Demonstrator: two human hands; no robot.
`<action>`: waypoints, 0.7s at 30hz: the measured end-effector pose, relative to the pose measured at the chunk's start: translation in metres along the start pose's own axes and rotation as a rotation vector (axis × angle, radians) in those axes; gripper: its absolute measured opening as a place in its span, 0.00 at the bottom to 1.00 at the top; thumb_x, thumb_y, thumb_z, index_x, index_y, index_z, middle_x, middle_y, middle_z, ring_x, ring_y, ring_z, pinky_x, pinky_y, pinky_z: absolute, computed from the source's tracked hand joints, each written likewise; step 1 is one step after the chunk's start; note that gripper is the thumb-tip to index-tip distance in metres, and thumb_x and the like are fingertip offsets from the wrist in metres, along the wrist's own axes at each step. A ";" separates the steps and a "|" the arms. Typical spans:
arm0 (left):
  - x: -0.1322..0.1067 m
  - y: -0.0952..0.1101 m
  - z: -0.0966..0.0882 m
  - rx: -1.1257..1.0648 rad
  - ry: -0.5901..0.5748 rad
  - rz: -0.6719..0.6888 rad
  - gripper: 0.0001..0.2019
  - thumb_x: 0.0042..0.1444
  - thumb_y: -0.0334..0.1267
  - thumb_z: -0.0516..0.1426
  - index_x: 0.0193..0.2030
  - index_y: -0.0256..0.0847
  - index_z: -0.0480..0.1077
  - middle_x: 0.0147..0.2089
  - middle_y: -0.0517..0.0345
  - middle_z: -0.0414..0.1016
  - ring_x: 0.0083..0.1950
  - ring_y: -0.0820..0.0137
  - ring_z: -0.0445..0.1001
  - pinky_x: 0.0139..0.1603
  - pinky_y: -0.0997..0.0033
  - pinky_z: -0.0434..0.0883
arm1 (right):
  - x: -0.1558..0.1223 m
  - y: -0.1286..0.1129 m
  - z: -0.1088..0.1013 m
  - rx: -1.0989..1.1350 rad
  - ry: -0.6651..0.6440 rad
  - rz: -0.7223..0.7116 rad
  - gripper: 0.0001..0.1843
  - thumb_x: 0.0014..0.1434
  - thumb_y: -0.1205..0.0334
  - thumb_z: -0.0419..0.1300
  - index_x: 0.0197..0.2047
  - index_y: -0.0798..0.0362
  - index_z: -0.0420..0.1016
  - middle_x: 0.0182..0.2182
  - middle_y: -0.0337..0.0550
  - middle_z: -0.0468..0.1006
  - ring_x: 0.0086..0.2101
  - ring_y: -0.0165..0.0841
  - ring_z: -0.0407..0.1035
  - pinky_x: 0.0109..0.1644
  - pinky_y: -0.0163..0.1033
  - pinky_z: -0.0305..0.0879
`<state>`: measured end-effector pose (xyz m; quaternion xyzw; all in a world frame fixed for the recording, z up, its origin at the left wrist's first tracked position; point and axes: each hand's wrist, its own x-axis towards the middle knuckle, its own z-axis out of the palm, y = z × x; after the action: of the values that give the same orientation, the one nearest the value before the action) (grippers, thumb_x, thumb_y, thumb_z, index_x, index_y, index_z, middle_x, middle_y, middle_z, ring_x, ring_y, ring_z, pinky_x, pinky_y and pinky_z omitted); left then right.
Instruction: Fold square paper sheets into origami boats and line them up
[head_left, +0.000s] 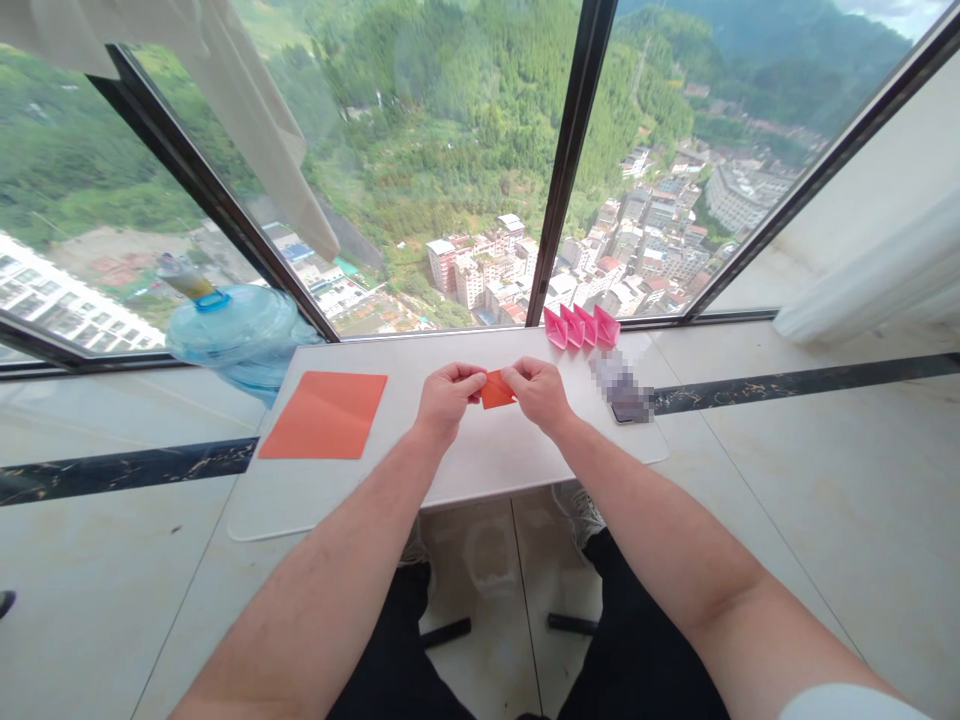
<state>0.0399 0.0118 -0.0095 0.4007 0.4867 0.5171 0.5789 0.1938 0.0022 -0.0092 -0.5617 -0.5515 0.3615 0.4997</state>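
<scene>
A small piece of folded orange paper (496, 393) is held between my two hands over the middle of the low white table (480, 470). My left hand (448, 396) is closed, pinching its left edge between thumb and fingers. On the opposite side my right hand (537, 390) pinches the upper right part, its thumb lying on the paper. Flat on the table to the left lies an orange paper sheet (326, 415). Several pink folded paper pieces (581, 327) stand in a row at the back right.
A blurred-out phone-like object (624, 388) lies near the table's right end. Behind the left corner a large blue water bottle (236, 335) rests by the window. Dark window frames (566, 150) rise behind the table. My shoes (581, 515) are under its front edge.
</scene>
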 end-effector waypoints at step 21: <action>-0.001 0.002 0.002 0.044 0.011 0.067 0.16 0.37 0.40 0.71 0.33 0.36 0.77 0.28 0.55 0.79 0.32 0.67 0.75 0.35 0.67 0.71 | 0.001 -0.001 -0.001 0.075 -0.049 0.091 0.18 0.52 0.47 0.64 0.23 0.52 0.70 0.20 0.35 0.68 0.24 0.28 0.60 0.29 0.36 0.57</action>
<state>0.0409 0.0109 -0.0066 0.4264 0.4876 0.5276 0.5496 0.1945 0.0031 -0.0084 -0.5578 -0.5237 0.4180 0.4898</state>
